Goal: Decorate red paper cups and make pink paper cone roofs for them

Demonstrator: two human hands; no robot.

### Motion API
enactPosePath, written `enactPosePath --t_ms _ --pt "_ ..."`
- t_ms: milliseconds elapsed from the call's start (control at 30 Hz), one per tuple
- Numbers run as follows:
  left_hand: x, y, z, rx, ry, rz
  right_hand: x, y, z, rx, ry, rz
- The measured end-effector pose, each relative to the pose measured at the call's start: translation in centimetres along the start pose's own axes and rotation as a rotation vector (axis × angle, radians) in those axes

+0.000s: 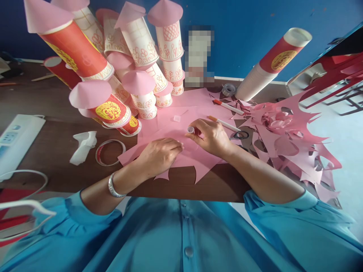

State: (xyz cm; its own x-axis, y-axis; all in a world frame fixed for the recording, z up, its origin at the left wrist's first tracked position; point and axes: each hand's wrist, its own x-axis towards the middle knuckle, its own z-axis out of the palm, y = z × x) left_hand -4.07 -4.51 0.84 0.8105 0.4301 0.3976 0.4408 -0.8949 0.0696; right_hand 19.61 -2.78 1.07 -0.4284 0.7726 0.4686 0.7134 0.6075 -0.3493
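My right hand [211, 136] is closed, with thumb and forefinger round a small white cylinder [190, 130] seen nearly end-on; its exact kind does not show. To its left, my left hand [163, 155] hovers low over pink paper [167, 130], fingertips pinched together. Whatever sits between those fingertips, if anything, is hidden. A small pale translucent piece [177, 118] lies on the paper just beyond both hands. Beside my right hand are an orange-tipped white marker [225, 124] and dark-handled scissors [241, 135], partly covered.
Paper-cup towers [138, 88] with pink cone roofs crowd the back left. A tall cup stack [256, 81] leans at back right, near grey tape [228, 89]. Pink scraps [286, 139] pile up on the right. At left lie a tape roll [110, 152], crumpled tissue [82, 147] and a power strip [19, 141].
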Motion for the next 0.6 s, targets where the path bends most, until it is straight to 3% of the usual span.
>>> enactPosePath --t_ms 200,400,500,600 --pt "-0.2 -0.1 0.2 0.006 -0.011 -0.017 -0.1 0.4 -0.5 -0.017 -0.018 0.051" --pt "0.0 -0.1 0.2 -0.003 -0.001 -0.010 -0.3 0.6 -0.9 -0.010 0.031 -0.010" --pt "0.0 0.0 0.2 -0.013 0.014 -0.005 -0.3 0.8 -1.6 0.102 0.177 0.033" --pt "0.1 0.0 0.1 -0.007 0.004 -0.005 0.1 1.3 -2.5 0.388 0.413 0.199"
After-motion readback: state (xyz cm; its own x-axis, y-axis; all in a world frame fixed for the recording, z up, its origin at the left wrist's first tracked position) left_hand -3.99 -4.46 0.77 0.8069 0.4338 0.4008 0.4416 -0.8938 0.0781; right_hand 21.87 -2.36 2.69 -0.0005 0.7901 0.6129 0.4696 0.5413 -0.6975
